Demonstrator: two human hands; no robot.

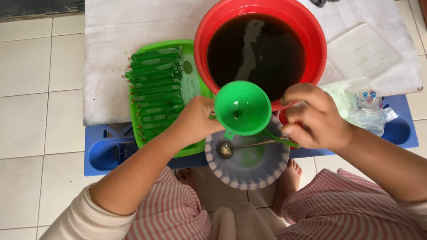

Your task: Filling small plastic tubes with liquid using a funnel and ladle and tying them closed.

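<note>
- Progress, seen from the head camera: a green plastic tray point(195, 149) just outside the left hand point(195, 122) carries a long row of slim green-filled plastic tubes point(155, 89), stacked close and sealed as far as one can tell, so a good share of the filling looks done.
- Beyond both hands, a wide red plastic basin point(262, 20) is near full of dark liquid point(255, 51), which suggests much is left to portion out.
- Past the right hand point(313, 118), on its outer side, lies a heap of clear empty plastic bags point(360, 104); I judge these are unfilled stock.
- Between the hands a bright green plastic funnel point(242, 106) stands mouth up and looks empty inside; whether a tube hangs from its spout cannot be told.
- Left hand: fingers curled in against the funnel's near rim and side, gripping or steadying it; forearm comes in low from the person's left.
- Right hand: closed in a loose fist, fingertips pinched on a thin green strip point(282, 140) running toward the funnel's spout; a bit of red shows under the palm, unclear what.
- Under the funnel, below both hands, a round blue-grey plate with a striped rim point(253, 178) holds a metal spoon point(231, 149), bowl towards the left hand.
</note>
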